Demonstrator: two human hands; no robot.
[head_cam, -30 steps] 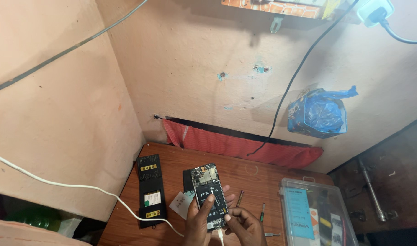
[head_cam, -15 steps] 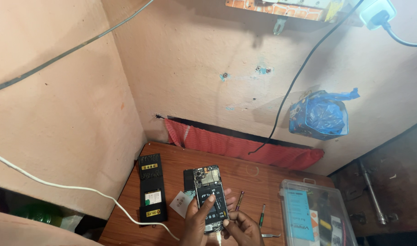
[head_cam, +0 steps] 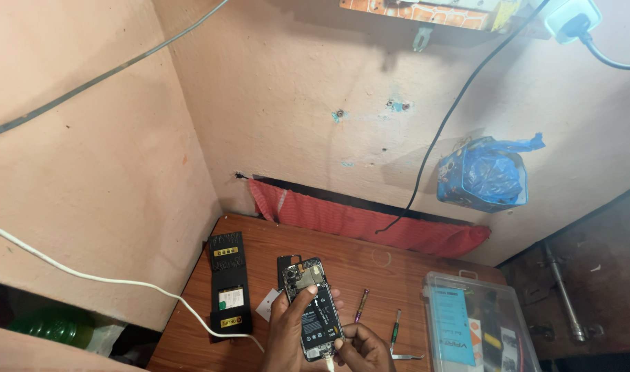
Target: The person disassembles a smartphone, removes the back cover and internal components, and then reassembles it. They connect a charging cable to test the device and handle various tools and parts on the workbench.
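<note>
An opened smartphone (head_cam: 313, 308) with its back cover off shows its battery and circuit board above the wooden table (head_cam: 370, 262). My left hand (head_cam: 289, 332) grips the phone along its left side, thumb across the middle. My right hand (head_cam: 362, 348) pinches at the phone's bottom end, where a white cable plug (head_cam: 328, 361) sits at the port. A dark phone back part (head_cam: 285, 264) lies just behind the phone on the table.
A black tool case (head_cam: 229, 282) lies at the table's left. Two small screwdrivers (head_cam: 362, 305) (head_cam: 395, 330) and tweezers (head_cam: 406, 356) lie right of the phone. A clear plastic box (head_cam: 477, 324) stands at the right. A white cable (head_cam: 88, 277) crosses from the left. A blue bag (head_cam: 487, 176) hangs on the wall.
The view has shifted slightly, so the table and hands sit a little lower in the frame. Both hands keep hold of the phone in the same way.
</note>
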